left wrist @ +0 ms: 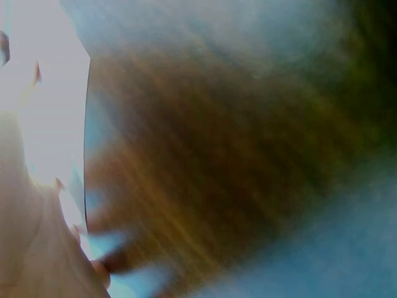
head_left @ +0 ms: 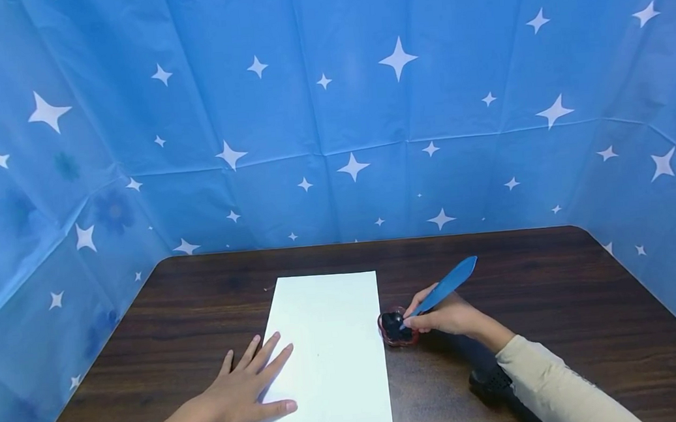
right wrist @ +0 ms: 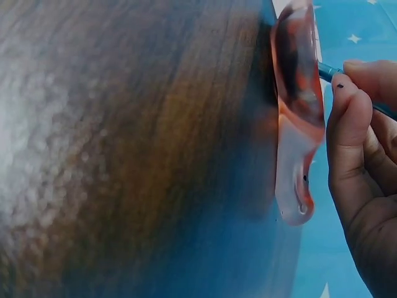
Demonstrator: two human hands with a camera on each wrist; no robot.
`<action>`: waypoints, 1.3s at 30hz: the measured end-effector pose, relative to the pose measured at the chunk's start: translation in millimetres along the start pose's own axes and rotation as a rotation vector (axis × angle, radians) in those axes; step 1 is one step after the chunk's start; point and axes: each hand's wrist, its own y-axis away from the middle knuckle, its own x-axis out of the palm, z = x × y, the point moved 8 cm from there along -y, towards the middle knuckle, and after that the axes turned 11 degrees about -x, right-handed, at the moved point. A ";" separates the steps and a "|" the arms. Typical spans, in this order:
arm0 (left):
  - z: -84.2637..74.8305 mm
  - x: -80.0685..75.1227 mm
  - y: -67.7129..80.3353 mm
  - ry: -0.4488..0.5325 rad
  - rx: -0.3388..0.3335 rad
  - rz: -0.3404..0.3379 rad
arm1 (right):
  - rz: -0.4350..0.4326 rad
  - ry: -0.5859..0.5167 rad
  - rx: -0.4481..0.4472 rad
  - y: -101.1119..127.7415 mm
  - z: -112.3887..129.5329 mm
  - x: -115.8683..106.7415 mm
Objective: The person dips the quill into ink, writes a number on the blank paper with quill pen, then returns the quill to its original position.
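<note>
Head view, left to right. The left hand (head_left: 241, 391) lies flat, palm down, fingers straight and slightly spread, on the lower left part of a white sheet of paper (head_left: 331, 362); the fingertips and thumb rest on the sheet, the wrist on the dark wooden table (head_left: 555, 287). The sheet lies lengthwise near the table's middle. Just beside its right edge stands a small reddish ink dish (head_left: 397, 328) with dark contents. The right hand (head_left: 448, 314) pinches the lower shaft of a blue feather-shaped pen (head_left: 446, 285), fingers curled round it; the pen's tip is down in the dish and its vane slants up and to the right. A blue star-patterned backdrop (head_left: 331, 107) encloses the table on three sides.

Left wrist view: heavily blurred; only the pale sheet (left wrist: 43, 124), the brown table surface (left wrist: 217, 155) and part of the hand (left wrist: 37, 248) can be made out.

Right wrist view: shows what the head view cannot, namely the dish's translucent red rim (right wrist: 298, 112) seen edge-on close up, and dark ink specks on the fingers (right wrist: 350, 124) clamped on the thin blue shaft (right wrist: 329, 71).
</note>
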 end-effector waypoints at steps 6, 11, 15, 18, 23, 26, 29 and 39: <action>-1.2 -0.7 0.7 -0.001 0.001 -0.004 | 0.000 0.003 -0.002 -0.1 3.0 0.7; -0.5 0.4 -0.4 0.001 0.003 -0.002 | 0.002 0.028 0.007 0.1 5.2 0.8; 0.6 1.0 -1.3 0.007 0.002 -0.001 | 0.003 0.040 0.014 -0.5 5.4 1.4; 2.0 2.6 -2.2 -0.002 0.002 -0.003 | 0.009 0.044 0.005 -1.4 5.1 2.6; 3.9 5.1 -3.3 -0.006 0.008 -0.006 | 0.014 0.075 -0.010 -2.2 7.1 2.5; 4.5 5.5 -3.2 0.006 0.013 -0.008 | 0.015 0.089 -0.006 -2.4 8.9 2.2; 7.4 7.7 -5.8 -0.010 0.003 -0.012 | 0.019 0.085 -0.007 -2.5 9.6 3.5; 11.0 10.8 -9.4 -0.030 -0.003 -0.036 | 0.012 0.093 -0.016 -2.3 8.3 4.0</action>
